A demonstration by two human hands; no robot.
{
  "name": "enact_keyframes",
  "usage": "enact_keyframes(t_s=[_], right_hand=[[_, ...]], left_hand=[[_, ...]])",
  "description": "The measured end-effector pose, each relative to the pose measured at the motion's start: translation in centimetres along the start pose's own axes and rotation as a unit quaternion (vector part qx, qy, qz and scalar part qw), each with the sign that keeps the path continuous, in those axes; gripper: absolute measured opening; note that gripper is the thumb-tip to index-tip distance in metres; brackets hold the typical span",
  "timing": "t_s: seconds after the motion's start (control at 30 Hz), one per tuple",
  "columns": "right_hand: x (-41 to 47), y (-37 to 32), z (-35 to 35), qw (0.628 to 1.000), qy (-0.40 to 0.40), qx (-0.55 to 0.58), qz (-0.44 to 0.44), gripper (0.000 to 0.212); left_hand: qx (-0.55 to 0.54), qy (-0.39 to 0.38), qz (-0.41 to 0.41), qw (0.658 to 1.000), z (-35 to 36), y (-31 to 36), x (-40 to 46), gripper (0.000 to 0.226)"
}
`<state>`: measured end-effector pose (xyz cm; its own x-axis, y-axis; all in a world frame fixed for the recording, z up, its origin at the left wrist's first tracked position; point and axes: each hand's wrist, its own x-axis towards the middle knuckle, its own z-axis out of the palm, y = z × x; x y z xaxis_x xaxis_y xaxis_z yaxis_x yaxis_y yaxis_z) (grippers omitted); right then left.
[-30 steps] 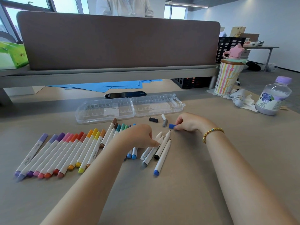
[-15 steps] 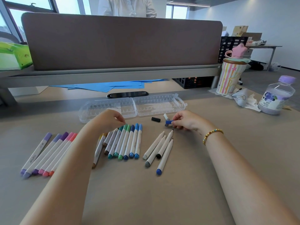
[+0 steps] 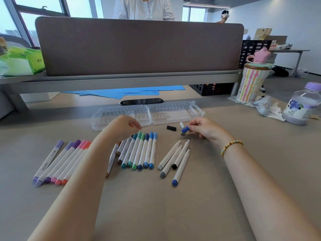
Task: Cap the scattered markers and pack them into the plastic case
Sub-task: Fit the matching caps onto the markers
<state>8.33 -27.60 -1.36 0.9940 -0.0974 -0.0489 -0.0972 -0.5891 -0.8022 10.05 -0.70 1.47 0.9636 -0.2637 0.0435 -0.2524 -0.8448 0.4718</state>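
Pinching a blue cap [image 3: 185,129] between thumb and fingertips, my right hand [image 3: 204,129] hovers just above the table [image 3: 173,211], wrist bent, a beaded bracelet [image 3: 231,147] on the forearm that stretches in from the lower right. A black cap [image 3: 171,128] and a white cap [image 3: 181,125] lie on the table just left of that hand. Below it, four uncapped markers [image 3: 175,160] lie side by side, tips pointing away from me. My left hand [image 3: 122,126] is loosely curled, fingers bent downward and holding nothing, poised over the far ends of the capped green and blue markers [image 3: 140,151]. Purple and pink markers [image 3: 59,162] lie further left, partly hidden by my forearm. Beyond both hands, the clear plastic case [image 3: 147,113] lies open and flat, with no markers in it.
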Motion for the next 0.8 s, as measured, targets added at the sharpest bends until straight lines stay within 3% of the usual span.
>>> enact_keyframes(t_s=[0.17,0.37,0.67,0.8], right_hand=[[0.2,1.7,-1.1,0.996,0.012,0.076,0.034,0.014],[0.0,1.9,-1.4,0.989,0.021,0.135,0.056,0.017],[0.2,1.8,-1.3,0.992,0.018,0.116,0.054,0.015],[-0.1,1.5,-1.3,0.983,0.011,0.177,0.041,0.015]], left_hand=[[0.027,-0.075,0.077,0.994,0.9,4.5,-1.6,0.009],[0.106,-0.182,0.143,0.967,4.8,9.7,-3.2,0.029],[0.191,-0.139,0.157,0.959,7.2,10.7,-3.8,0.033],[0.092,-0.145,0.120,0.978,6.0,10.5,-3.1,0.034]])
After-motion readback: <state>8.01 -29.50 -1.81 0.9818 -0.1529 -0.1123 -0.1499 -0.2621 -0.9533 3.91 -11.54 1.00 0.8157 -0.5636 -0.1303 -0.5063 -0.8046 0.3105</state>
